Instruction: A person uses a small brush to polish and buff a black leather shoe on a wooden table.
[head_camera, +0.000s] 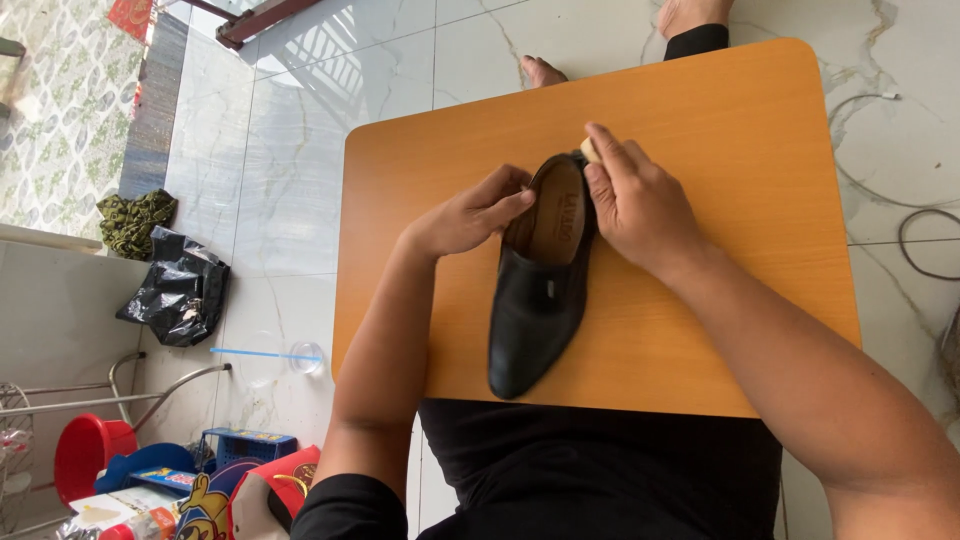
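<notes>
- Orange wooden table (700, 330): smooth, with rounded corners.
- Black leather shoe (535, 310): glossy, toe at the near edge, tan lining.
- Right hand (635, 205): presses a pale object (590, 150) (mostly hidden) against the heel.
- Left hand (470, 215): fingers curled on the shoe's opening rim.

A black plastic bag (176, 290), a red bucket (88, 452) and what looks like a clear cup (306, 357) sit on the marble floor (300, 130).

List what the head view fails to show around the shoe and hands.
- Pale object at the shoe's heel: mostly hidden under the right hand.
- Left hand's fingertips: hidden inside the shoe opening.
- Table's legs: hidden beneath its top.
</notes>
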